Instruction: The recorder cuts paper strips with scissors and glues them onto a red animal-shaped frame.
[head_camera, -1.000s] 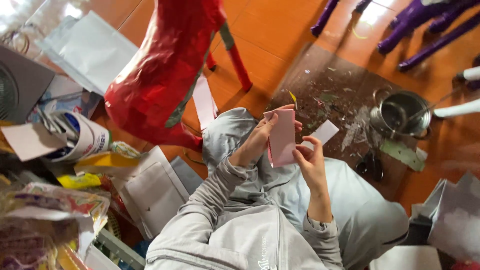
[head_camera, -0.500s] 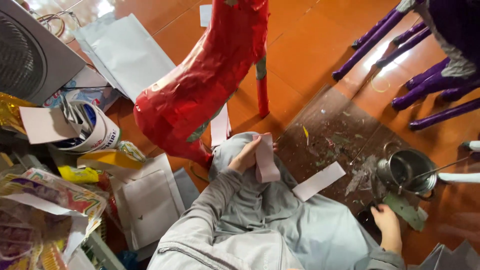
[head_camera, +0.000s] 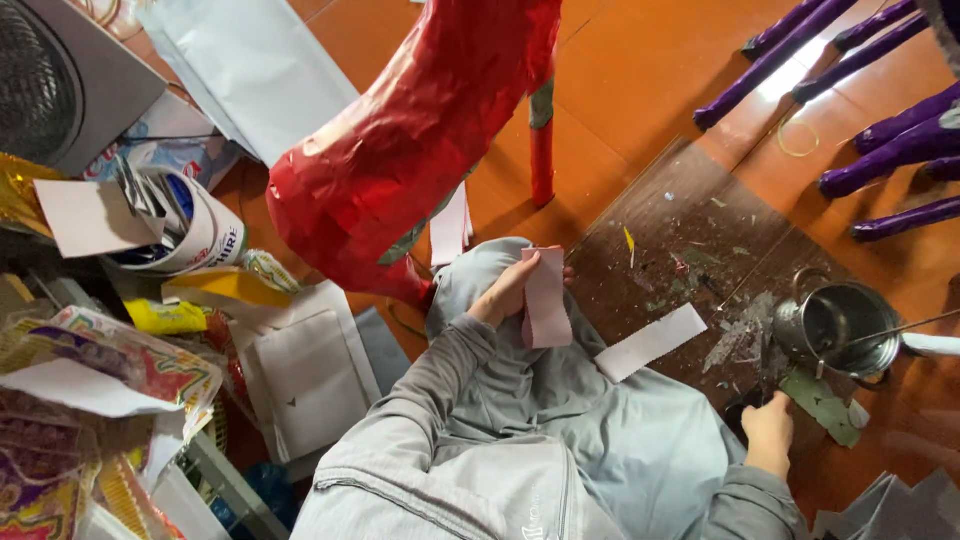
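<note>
**Pink strip in left hand, right hand down at the paste pot**

My left hand (head_camera: 505, 290) grasps a pink paper strip (head_camera: 547, 300) by its upper edge; the strip hangs over my grey-clad knee. My right hand (head_camera: 768, 432) is low on the right, resting on the floor near the metal pot (head_camera: 838, 328). Its fingers are curled, but I cannot tell whether they grip anything.

Progress, as I judge it: the large red paper-covered figure (head_camera: 420, 140) on the far side of my knee is wrapped over most of its surface, with a greenish uncovered patch showing along its near edge. The pink strip is not yet on it. A second, white strip (head_camera: 650, 343) lies loose on the dark board (head_camera: 690, 230), just right of my knee. The board carries paper scraps and dried smears. Purple-wrapped rods (head_camera: 800, 50) lie at the far right.

Packages and labels, left side: a white cylindrical tub with blue print (head_camera: 190, 235), tilted, with paper stuffed in it; a yellow packet (head_camera: 215, 287) just nearer than it; a colourful printed wrapper in red, yellow and green (head_camera: 120, 360) at the near left; flat white envelopes (head_camera: 305, 370) between these and my leg. Large white sheets (head_camera: 250, 70) lie far left.
</note>
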